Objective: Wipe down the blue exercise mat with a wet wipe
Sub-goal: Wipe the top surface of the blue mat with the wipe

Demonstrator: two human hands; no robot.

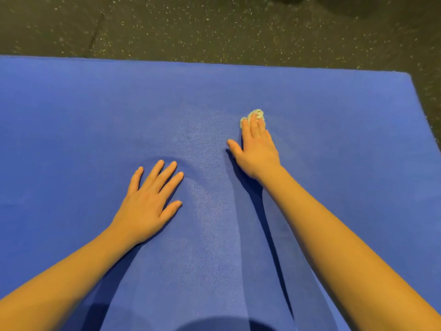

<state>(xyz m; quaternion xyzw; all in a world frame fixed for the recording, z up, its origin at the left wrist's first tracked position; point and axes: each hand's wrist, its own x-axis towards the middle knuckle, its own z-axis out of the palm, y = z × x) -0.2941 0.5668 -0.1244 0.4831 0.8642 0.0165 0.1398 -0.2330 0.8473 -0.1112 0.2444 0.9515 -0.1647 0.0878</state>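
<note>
Pretty sure this is a gym: dark speckled rubber floor, the tile kind with a seam, and a thick blue exercise mat on it.

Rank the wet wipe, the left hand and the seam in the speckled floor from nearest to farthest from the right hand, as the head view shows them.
1. wet wipe: touching, under the fingertips of the right hand.
2. left hand: flat on the blue mat, to the left, nearer the person.
3. floor seam: beyond the mat's far edge, upper left.
</note>
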